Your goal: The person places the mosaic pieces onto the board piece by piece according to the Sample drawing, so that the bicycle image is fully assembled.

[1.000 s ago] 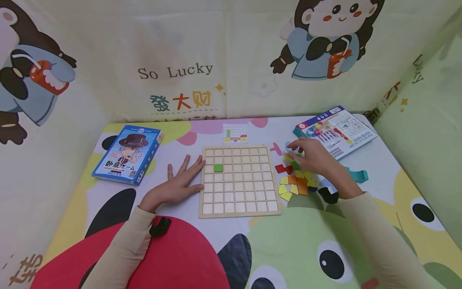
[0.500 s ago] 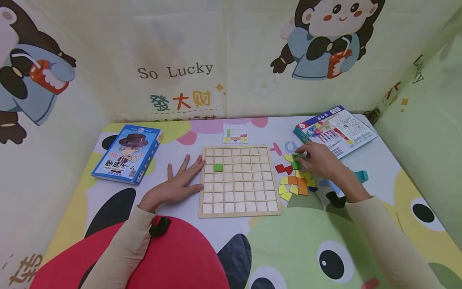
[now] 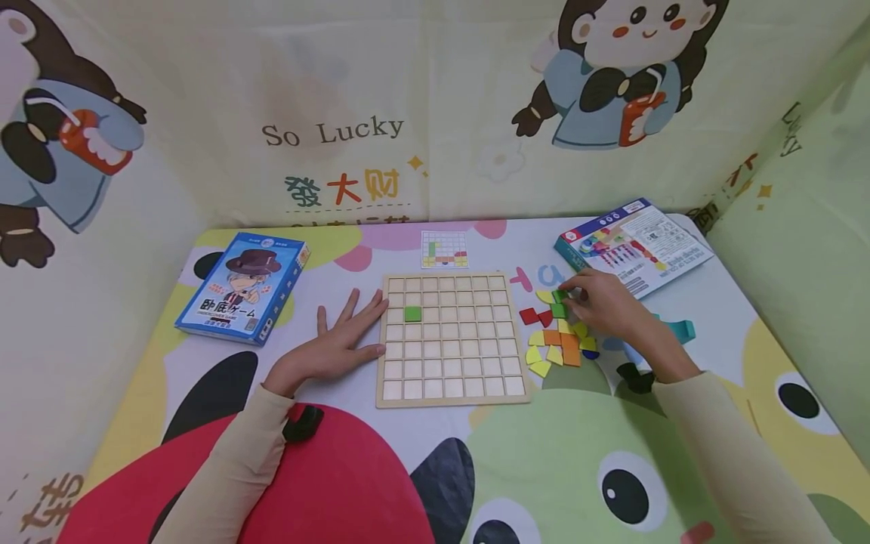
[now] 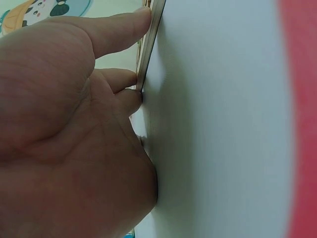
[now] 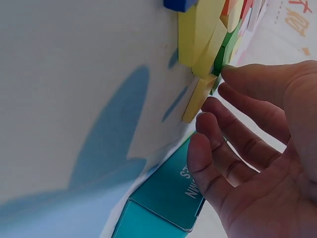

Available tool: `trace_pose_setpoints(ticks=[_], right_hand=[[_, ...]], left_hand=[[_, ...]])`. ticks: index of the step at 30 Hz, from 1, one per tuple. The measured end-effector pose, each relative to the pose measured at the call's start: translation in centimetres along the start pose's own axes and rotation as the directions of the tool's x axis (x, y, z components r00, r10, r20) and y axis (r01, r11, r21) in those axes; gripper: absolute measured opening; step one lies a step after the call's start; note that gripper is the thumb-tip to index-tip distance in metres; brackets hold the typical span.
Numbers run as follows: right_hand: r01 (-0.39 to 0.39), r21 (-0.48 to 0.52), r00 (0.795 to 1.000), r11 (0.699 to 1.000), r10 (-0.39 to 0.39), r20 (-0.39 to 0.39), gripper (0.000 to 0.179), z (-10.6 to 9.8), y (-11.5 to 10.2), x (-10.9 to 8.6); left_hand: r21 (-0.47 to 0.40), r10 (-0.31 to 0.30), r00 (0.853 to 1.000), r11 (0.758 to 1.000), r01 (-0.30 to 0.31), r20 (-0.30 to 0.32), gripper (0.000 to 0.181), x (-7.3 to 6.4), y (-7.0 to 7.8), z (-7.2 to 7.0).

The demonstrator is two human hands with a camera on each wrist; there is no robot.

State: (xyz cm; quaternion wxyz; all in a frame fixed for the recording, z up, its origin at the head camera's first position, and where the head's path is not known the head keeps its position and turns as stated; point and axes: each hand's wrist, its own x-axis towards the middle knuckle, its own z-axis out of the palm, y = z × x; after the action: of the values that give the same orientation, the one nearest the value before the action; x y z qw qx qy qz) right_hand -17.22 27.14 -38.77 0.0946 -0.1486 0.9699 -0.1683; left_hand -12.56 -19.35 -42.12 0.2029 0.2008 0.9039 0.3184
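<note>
My left hand lies with spread, straight fingers against the left rim of a wooden grid board. In the left wrist view, the thumb touches the board's edge. One green square tile sits in a cell at the board's upper left. To the right of the board, my right hand pinches a green tile between thumb and index finger, at the top of the tile pile. Its other fingers are loosely curved. Another green tile lies just below; the fingers partly hide the pinched one.
Yellow, orange, red and blue tiles lie around, among them an orange tile and a red tile. A pattern card is behind the board. A blue game box lies left, a puzzle box back right. A teal object is partly hidden.
My right hand has come down and slightly right from above the pile onto the green tile. The left hand keeps its place at the board.
</note>
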Motion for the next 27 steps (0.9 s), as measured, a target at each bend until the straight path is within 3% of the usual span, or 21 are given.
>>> trace_pose_setpoints(ticks=[27], right_hand=[[-0.055,0.037,0.998,0.998,0.055,0.014,0.037,0.4,0.4,1.2]], left_hand=[[0.007,0.001,1.000,1.000,-0.001,0.002,0.084,0.0,0.2,-0.1]])
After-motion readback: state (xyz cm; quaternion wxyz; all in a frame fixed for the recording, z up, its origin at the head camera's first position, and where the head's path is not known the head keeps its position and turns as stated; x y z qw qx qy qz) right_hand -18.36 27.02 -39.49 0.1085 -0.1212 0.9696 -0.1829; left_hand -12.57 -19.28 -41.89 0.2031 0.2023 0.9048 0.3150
